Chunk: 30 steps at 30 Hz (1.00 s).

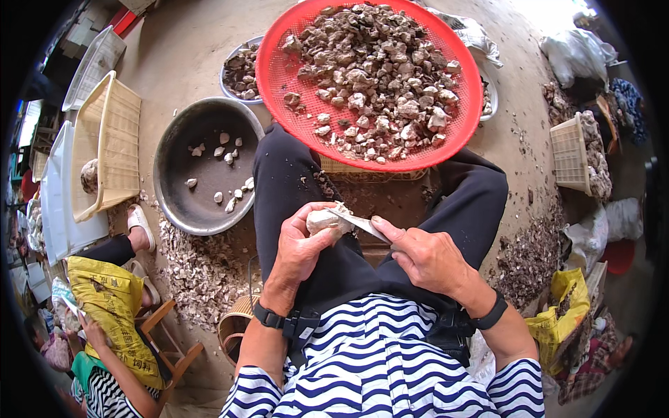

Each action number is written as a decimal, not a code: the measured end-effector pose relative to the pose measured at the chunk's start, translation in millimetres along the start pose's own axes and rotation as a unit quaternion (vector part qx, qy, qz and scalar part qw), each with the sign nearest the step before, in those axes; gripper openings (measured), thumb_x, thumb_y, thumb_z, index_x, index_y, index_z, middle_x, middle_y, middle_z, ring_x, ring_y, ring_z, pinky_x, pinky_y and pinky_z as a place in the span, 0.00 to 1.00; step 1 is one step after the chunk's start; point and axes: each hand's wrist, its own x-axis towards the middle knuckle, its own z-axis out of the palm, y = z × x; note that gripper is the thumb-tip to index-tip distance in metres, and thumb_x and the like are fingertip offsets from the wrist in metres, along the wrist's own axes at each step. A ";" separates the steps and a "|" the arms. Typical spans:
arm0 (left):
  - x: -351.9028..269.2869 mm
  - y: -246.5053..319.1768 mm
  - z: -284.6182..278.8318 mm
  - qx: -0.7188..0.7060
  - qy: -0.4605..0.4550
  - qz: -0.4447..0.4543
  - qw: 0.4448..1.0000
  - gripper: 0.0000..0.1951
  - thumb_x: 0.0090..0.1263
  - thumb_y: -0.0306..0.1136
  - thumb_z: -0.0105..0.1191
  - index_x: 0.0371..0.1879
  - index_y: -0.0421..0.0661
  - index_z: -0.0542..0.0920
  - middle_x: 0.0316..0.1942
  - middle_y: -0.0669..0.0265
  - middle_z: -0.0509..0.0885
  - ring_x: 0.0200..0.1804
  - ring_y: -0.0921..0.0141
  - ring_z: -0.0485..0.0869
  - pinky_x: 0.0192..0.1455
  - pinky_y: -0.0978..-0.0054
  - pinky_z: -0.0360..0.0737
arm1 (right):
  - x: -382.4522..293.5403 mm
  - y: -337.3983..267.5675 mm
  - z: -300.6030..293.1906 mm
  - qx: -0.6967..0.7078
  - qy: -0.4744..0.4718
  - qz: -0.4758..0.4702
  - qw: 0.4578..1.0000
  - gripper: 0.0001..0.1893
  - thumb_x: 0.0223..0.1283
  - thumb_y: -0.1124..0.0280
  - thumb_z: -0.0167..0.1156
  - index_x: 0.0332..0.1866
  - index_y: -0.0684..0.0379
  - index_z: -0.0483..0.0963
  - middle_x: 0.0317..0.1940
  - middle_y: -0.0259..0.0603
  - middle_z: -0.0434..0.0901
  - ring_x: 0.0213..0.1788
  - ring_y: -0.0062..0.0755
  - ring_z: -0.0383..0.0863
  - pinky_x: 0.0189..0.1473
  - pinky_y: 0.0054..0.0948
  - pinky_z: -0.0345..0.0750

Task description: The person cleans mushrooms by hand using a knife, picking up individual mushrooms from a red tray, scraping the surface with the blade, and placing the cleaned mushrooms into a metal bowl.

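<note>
My left hand holds a pale, knobbly tuber-like lump above my lap. In my right hand is a knife, its blade lying against the top of the lump, my thumb near the back of the blade. Beyond my hands, a round red plastic sieve tray holds a heap of brownish, rough lumps and rests over my knees. Left of my legs stands a wide dark metal basin with several whitish peeled pieces in it. The knife's handle is hidden in my right hand.
Peelings cover the floor at left, with more at right. At far left are a cream plastic crate and a seated co-worker with a yellow sack over the lap. A filled crate and a yellow bag stand at right.
</note>
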 end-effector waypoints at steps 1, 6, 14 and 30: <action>0.2 0.1 0.6 0.006 0.003 0.001 1.000 0.20 0.61 0.20 0.61 0.54 0.37 0.75 0.43 0.61 0.83 0.39 0.74 0.81 0.39 0.78 0.78 | 0.9 -0.9 0.0 0.000 0.001 0.002 1.000 0.36 0.55 0.71 0.62 0.72 0.47 0.62 0.25 0.43 0.76 0.24 0.44 0.79 0.26 0.39 0.78; 1.5 -0.3 1.6 0.023 0.002 -0.002 1.000 0.20 0.61 0.20 0.61 0.53 0.37 0.76 0.42 0.63 0.83 0.39 0.75 0.81 0.39 0.78 0.78 | 17.7 -13.6 0.5 -0.002 -0.005 0.015 1.000 0.35 0.57 0.71 0.61 0.72 0.48 0.61 0.27 0.46 0.78 0.26 0.48 0.81 0.28 0.42 0.79; -0.9 0.7 1.1 0.039 0.002 -0.015 0.999 0.21 0.60 0.23 0.63 0.53 0.37 0.76 0.42 0.64 0.84 0.41 0.75 0.82 0.41 0.80 0.78 | 31.7 -8.2 5.1 -0.013 0.005 0.036 0.999 0.33 0.58 0.69 0.60 0.71 0.48 0.61 0.31 0.48 0.81 0.30 0.51 0.83 0.32 0.44 0.80; 0.4 -0.1 4.2 0.080 -0.012 -0.022 0.996 0.19 0.62 0.22 0.62 0.53 0.38 0.78 0.46 0.67 0.83 0.46 0.77 0.81 0.52 0.80 0.78 | 25.2 -11.9 3.1 -0.028 -0.010 -0.001 1.000 0.35 0.56 0.69 0.62 0.72 0.48 0.61 0.27 0.47 0.79 0.26 0.48 0.82 0.27 0.42 0.79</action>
